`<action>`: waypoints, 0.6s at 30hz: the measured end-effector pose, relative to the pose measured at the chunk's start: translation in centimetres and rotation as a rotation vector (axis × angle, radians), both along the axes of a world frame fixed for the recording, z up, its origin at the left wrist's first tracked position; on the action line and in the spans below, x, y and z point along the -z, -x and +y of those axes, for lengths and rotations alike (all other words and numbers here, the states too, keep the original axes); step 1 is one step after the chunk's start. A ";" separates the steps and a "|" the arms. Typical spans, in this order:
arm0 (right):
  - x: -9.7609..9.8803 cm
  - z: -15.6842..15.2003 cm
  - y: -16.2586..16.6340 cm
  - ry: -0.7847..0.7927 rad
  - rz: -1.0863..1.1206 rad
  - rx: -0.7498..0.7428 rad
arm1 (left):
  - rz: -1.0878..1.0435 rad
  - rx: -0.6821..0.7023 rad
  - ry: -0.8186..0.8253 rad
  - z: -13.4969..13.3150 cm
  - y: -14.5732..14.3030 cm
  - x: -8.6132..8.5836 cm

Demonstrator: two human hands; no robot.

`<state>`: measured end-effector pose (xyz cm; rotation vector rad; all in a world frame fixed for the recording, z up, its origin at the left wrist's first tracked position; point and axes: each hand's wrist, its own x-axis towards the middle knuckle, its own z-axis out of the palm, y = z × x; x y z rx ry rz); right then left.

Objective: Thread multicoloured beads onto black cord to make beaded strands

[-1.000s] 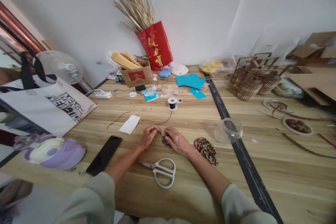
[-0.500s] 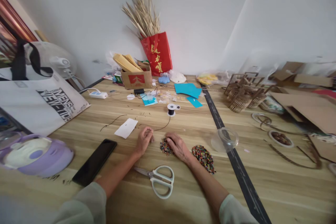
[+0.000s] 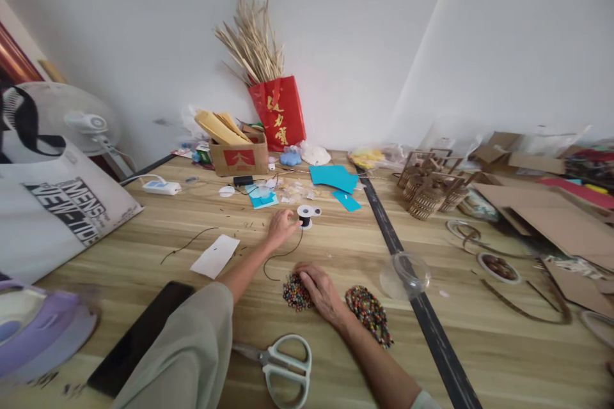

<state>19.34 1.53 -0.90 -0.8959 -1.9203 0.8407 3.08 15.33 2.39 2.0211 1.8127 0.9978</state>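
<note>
My left hand (image 3: 283, 229) reaches forward to a white spool of black cord (image 3: 305, 220), thumb and fingers apart at its left side. Whether the fingertips touch the spool is hard to tell. From the spool a loose dark cord (image 3: 283, 254) curves down onto the table. My right hand (image 3: 320, 291) rests over the edge of a pile of small multicoloured beads (image 3: 296, 294), its fingers loosely laid on them. A second bunch of strung beads (image 3: 367, 310) lies beside the right wrist. White-handled scissors (image 3: 288, 364) lie nearer to me, between my forearms.
A black phone (image 3: 139, 339) and a white paper (image 3: 215, 255) lie on the left. A clear plastic bowl (image 3: 405, 275) stands right of the beads. Small woven baskets (image 3: 426, 188) stand at the back right. Blue sheets (image 3: 333, 177) and a cardboard box (image 3: 240, 156) are farther back.
My left hand has moved forward from beside the beads to the spool, and the cord's near end now lies loose on the table. The right hand stays on the beads. The view has shifted slightly.
</note>
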 end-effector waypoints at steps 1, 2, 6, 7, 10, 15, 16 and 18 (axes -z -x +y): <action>0.0 0.0 0.0 -0.002 -0.001 -0.001 | 0.026 -0.005 0.012 0.5 -0.4 0.1; -0.1 -0.1 0.0 -0.005 -0.005 -0.003 | 0.050 -0.008 0.028 0.9 -0.8 0.3; -0.3 -0.2 0.1 -0.014 -0.025 -0.015 | 0.120 -0.007 0.098 1.6 -1.4 1.2; -0.3 -0.2 0.1 -0.014 -0.027 -0.014 | 0.129 0.003 0.113 1.6 -1.4 1.4; -0.3 -0.1 0.2 -0.012 -0.032 -0.004 | 0.130 0.044 0.143 1.8 -1.1 1.9; -1.2 -0.4 0.0 -0.031 -0.099 0.019 | 0.044 0.084 0.173 1.5 0.0 1.7; -1.7 -0.4 -0.2 -0.030 -0.134 0.032 | 0.017 0.093 0.180 1.3 0.3 1.6; -2.9 -0.3 -0.9 -0.017 -0.218 0.052 | -0.041 0.124 0.191 1.0 1.0 1.4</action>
